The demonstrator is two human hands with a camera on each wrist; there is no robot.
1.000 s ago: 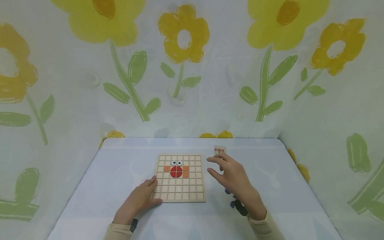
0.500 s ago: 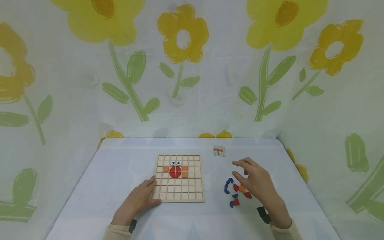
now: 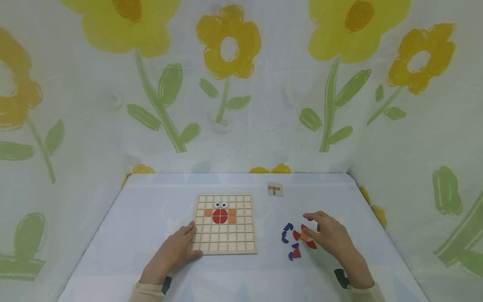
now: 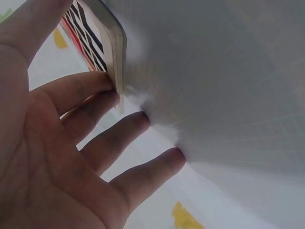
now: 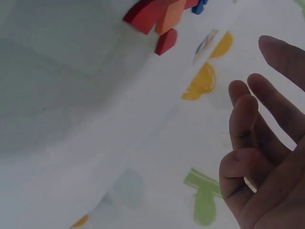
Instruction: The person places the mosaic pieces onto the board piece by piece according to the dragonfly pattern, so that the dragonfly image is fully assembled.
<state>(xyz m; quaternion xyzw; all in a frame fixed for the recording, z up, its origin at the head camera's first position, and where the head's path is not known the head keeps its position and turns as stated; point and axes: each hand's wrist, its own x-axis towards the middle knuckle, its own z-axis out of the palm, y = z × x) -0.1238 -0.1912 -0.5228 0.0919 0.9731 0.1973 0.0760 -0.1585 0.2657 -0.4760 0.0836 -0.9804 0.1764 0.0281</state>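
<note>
Pale-blue tabletop: orange square tile at three o'clock from pale-wood grid board; likely light, stiff; pinch opposite edges. Right hand: thumb, forefinger parted; left hand: fingers spread

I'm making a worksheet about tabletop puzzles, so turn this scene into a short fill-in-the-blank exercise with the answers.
1. The person's ____ hand touches the board.
2. On the board there are ____ orange squares.
3. The circle just below the eyes is coloured ____.
4. The loose pieces nearest the board are coloured ____.

Missing words: left; three; red; blue.
</note>
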